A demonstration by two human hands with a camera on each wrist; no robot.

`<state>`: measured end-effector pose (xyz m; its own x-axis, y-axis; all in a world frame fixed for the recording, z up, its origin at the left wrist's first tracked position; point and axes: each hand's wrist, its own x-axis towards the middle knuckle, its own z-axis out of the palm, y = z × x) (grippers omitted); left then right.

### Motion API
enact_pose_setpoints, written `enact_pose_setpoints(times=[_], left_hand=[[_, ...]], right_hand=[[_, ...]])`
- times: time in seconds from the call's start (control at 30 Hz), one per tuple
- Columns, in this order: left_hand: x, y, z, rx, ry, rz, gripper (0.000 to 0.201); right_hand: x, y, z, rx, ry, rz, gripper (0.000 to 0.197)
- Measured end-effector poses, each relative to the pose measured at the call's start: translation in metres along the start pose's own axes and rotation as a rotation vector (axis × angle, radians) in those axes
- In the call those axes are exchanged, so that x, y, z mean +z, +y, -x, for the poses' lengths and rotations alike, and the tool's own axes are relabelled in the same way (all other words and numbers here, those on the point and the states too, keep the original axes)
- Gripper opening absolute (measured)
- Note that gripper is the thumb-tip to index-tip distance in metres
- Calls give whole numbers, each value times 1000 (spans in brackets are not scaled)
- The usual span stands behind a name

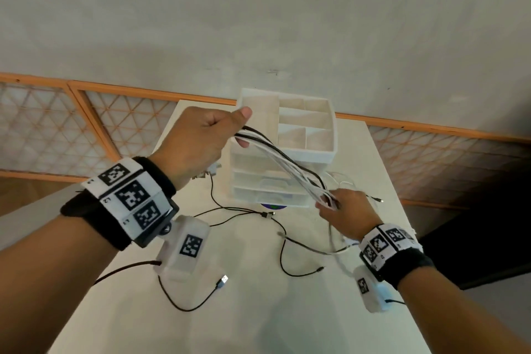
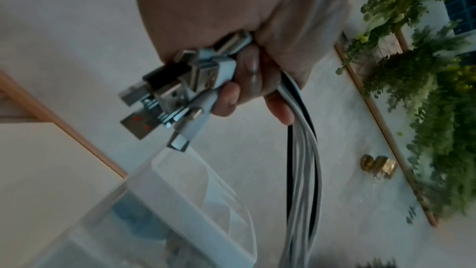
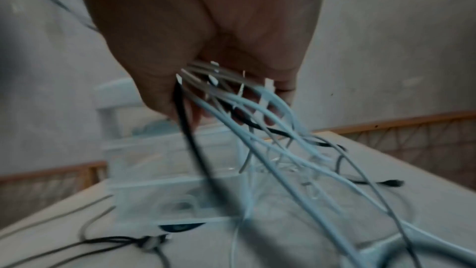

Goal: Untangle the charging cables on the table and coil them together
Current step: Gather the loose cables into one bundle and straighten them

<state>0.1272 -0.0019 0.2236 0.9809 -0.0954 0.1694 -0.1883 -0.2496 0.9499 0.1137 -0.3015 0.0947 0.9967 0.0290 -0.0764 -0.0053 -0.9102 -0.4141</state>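
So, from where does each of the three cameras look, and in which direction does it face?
Head: on the head, facing forward and down at the table; shows both forearms, left hand, right hand.
Left wrist: looks along the left hand at the plugs it grips.
Right wrist: looks along the right hand at the cable bundle.
Shared: all three show the cable bundle and the white organizer.

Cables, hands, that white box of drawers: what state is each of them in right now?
left hand: raised, grips the plug ends of the cable bundle
right hand: lower, holds the same bundle further along
cable bundle: white and black, stretched between the hands
plugs: gathered together at the left hand
black cables: lying loose on the table
drawer box: upright, top compartments empty
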Motion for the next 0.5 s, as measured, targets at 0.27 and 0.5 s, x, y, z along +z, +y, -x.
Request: enact_pose_setpoints(times=[0.27,0.5], left_hand=[[-25,-4,5,-68,-105,-173,44],[-5,-77,30,-174,-498,-709,52]], right_hand=[[-59,46,-23,396,153,301,31],[-93,43,-40,285,808,-231,17]])
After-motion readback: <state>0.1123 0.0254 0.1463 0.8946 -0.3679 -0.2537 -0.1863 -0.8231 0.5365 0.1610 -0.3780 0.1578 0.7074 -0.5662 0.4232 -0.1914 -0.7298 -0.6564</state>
